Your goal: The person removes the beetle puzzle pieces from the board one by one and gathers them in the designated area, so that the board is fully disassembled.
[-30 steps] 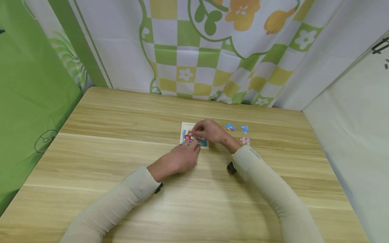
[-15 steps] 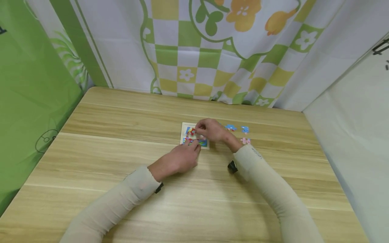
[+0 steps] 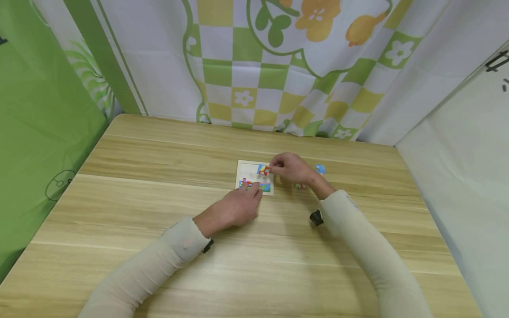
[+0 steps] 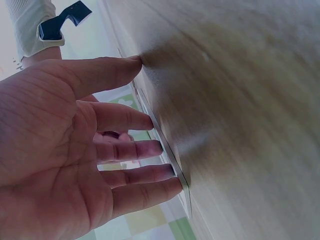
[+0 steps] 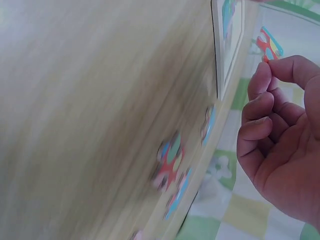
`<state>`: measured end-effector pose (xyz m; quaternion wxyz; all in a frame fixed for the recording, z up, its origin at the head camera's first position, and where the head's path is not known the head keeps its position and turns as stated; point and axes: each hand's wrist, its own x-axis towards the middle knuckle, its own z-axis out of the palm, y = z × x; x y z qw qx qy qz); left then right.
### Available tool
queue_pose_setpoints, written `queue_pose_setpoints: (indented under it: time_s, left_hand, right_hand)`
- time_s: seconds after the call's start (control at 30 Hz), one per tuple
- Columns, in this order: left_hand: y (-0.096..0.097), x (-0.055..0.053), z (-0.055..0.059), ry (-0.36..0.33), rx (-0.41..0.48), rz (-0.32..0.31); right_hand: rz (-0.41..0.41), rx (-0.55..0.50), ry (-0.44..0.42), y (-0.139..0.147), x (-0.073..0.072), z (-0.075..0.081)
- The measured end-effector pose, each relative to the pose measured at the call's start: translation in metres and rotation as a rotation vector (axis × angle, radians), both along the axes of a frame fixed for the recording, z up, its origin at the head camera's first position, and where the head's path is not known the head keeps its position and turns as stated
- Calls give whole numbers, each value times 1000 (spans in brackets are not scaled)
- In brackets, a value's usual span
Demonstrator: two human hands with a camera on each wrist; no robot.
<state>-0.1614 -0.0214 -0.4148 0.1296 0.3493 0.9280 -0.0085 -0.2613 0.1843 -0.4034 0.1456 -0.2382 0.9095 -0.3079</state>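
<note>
My left hand (image 3: 234, 207) rests its fingertips on the near side of a small jigsaw puzzle board (image 3: 237, 174). In the left wrist view, the straight fingers (image 4: 145, 195) of that hand touch the board's edge and the thumb stands apart. Between thumb and index finger, my right hand (image 3: 294, 168) pinches a red, yellow and blue puzzle piece (image 3: 262, 169), held over the board's upper right part. The right wrist view shows this puzzle piece (image 5: 270, 45) raised off the board. Colourful fitted pieces (image 3: 265, 187) fill the board's near row, partly covered by my left fingers.
Loose puzzle pieces lie right of the board: a blue one (image 3: 320, 169) and a red-green one (image 3: 299, 187), partly hidden by the right arm. Several loose pieces (image 5: 171, 162) show in the right wrist view. A patterned curtain (image 3: 246, 79) hangs behind the wooden table (image 3: 159, 159).
My right hand has moved right, carrying the puzzle piece up and away from the board's left part. Its wrist now covers some loose pieces. The left hand has stayed in place.
</note>
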Motion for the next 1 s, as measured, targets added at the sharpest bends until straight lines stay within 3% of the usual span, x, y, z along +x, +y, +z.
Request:
queue_pose_setpoints:
  time_s: [0.5, 1.0]
  left_hand:
    - [0, -2, 3, -4, -20, -11]
    - [0, -2, 2, -7, -16, -21]
  right_hand:
    - [7, 34, -51, 38, 6, 3]
    - [-38, 72, -84, 48, 3, -7]
